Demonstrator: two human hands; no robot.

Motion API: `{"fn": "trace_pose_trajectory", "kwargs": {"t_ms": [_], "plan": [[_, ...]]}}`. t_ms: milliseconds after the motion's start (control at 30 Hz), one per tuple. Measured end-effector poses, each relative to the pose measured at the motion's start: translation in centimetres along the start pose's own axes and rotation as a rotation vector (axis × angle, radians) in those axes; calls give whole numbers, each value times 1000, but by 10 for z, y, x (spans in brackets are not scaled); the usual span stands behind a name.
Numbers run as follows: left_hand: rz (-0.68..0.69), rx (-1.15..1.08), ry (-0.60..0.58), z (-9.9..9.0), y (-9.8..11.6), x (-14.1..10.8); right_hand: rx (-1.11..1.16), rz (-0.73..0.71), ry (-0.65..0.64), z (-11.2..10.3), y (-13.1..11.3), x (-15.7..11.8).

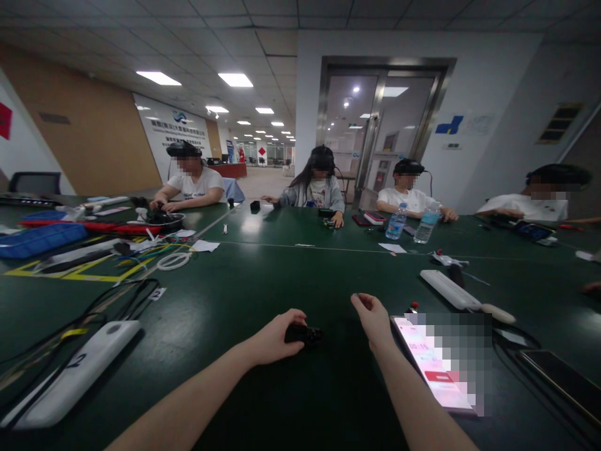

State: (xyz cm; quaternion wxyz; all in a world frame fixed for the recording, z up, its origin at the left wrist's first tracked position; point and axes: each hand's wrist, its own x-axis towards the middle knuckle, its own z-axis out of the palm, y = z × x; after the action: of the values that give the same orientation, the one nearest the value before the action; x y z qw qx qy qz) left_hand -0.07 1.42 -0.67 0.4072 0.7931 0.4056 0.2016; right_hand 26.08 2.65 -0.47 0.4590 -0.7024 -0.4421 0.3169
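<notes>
My left hand (278, 336) is closed around a small black object (310, 335) just above or on the dark green table (282, 275); its kind is hard to make out in the dim light. To the right, my right hand (372, 314) is raised a little, thumb and fingertips pressed together in a pinch. Something tiny may be at those fingertips, too small to name. The two hands are apart. Beside my right forearm lies a lit phone (434, 369), partly blurred out, with a small red-tipped thing (413, 307) at its upper edge.
A white power strip (84, 369) with black cables lies at left, another power strip (448, 289) at right near a dark phone (563, 382). Blue trays (44, 240) and wires stand farther left. Two water bottles (426, 225) and several people wearing headsets are across the table.
</notes>
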Motion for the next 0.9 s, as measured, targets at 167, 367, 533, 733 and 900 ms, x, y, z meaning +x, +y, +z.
{"fn": "trace_pose_trajectory", "kwargs": {"t_ms": [167, 367, 533, 733, 900], "plan": [[15, 12, 13, 2, -3, 2, 97, -218, -128, 10, -4, -6], [33, 9, 21, 2, 2, 2, -25, -409, -438, 20, -19, -31], [54, 17, 19, 0, 9, 0, -233, -448, -649, 18, -34, -52], [69, 67, 21, 0, 7, 0, -372, -460, -730, 17, -37, -55], [108, 116, 27, 1, 3, 1, -402, -463, -745, 17, -36, -54]]}}
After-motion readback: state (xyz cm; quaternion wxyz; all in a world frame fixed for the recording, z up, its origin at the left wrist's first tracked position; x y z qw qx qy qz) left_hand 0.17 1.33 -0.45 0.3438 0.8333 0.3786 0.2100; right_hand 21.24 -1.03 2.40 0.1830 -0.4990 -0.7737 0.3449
